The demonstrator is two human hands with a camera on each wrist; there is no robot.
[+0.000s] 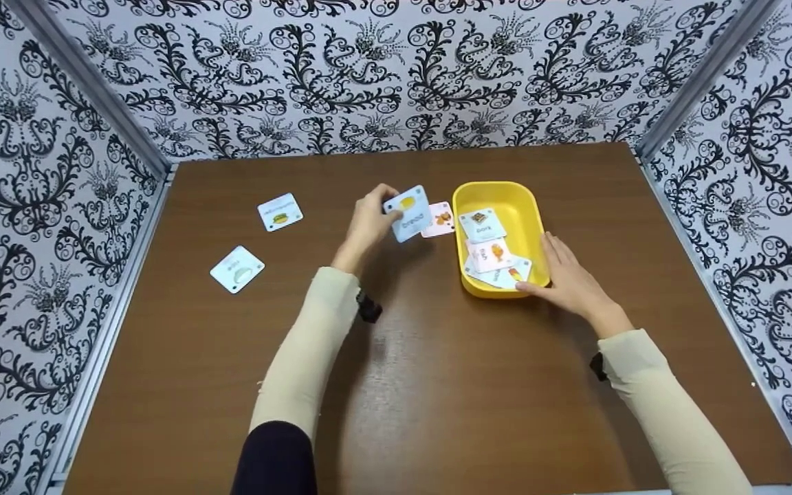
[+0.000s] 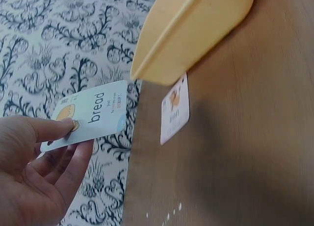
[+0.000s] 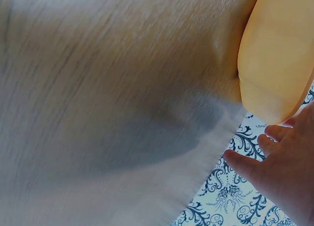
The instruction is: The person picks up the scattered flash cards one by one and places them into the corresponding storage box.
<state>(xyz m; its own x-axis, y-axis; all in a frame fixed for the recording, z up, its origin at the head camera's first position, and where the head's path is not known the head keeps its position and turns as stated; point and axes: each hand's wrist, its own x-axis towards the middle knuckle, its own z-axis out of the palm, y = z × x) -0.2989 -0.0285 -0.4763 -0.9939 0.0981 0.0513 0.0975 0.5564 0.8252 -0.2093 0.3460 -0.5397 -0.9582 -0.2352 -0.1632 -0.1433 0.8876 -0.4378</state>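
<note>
My left hand (image 1: 367, 221) pinches a pale blue card (image 1: 410, 216) between thumb and fingers. In the left wrist view, this card (image 2: 105, 111) reads "bread" beside a yellow picture. The held card partly overlaps a pink-edged card (image 1: 441, 221) on the table in the head view; the left wrist view shows "lion" on that card (image 2: 175, 113). Right of it stands a yellow bin (image 1: 525, 230) with several cards inside, among them a "pork" card (image 1: 484, 227). My right hand (image 1: 573, 282) rests against the bin's right side, fingers extended, thumb at the near rim.
Two more cards lie on the brown table (image 1: 423, 385) to the left: one with a burger picture (image 1: 280, 212) and a pale green one (image 1: 237, 269). Patterned walls (image 1: 382, 75) rise behind the table and at both sides.
</note>
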